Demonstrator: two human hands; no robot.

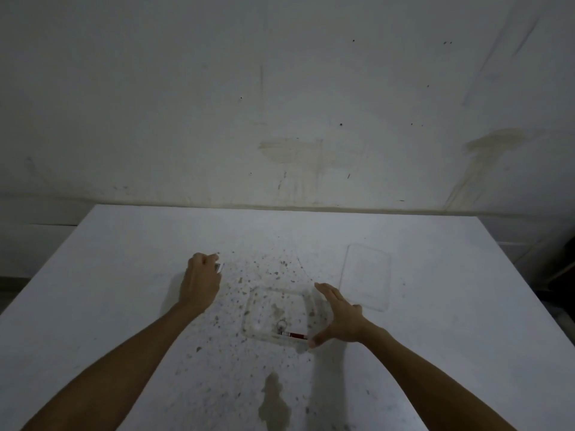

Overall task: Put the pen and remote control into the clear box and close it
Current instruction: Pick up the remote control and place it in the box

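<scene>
The clear box (258, 309) stands open on the white table, near its middle. Inside it, along the near wall, lies a pen (294, 335) with a red band and a small metal ring at one end. My right hand (337, 315) grips the box's right side, fingers spread against the wall and thumb at the near right corner. My left hand (200, 279) is left of the box, closed over a small white object (219, 267), likely the remote control, of which only one end shows. The clear lid (365, 276) lies flat to the right of the box.
The white table (124, 275) is speckled with dark spots and has a stain near its front edge. A stained wall rises right behind the table's far edge. The table's left and right edges drop off to a dark floor.
</scene>
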